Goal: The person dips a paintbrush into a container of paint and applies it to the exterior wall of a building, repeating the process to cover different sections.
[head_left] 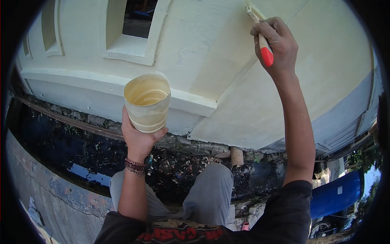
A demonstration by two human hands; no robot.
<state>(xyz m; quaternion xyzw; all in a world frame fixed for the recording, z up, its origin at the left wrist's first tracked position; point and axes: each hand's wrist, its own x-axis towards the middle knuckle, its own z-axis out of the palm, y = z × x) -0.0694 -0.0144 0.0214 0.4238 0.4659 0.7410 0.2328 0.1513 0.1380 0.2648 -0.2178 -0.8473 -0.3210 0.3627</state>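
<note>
My right hand (280, 44) is closed around the handle of a paintbrush (266, 51) with a red-tipped end. The bristles touch the cream-coloured wall (227, 49) near the top of the view. My left hand (140, 136) grips a cream plastic paint container (148, 112) from below and behind. The container's cut, uneven rim faces up, and pale paint coats its inside. It stands in front of the wall's ledge (187, 101), to the left of the brush and lower.
Framed openings (130, 44) break the wall at upper left. Below it runs a dark ditch (89, 150) with water and litter. A pipe stub (236, 156) sticks out at the wall's foot. A concrete edge (61, 187) lies at left, a blue barrel (337, 194) at right.
</note>
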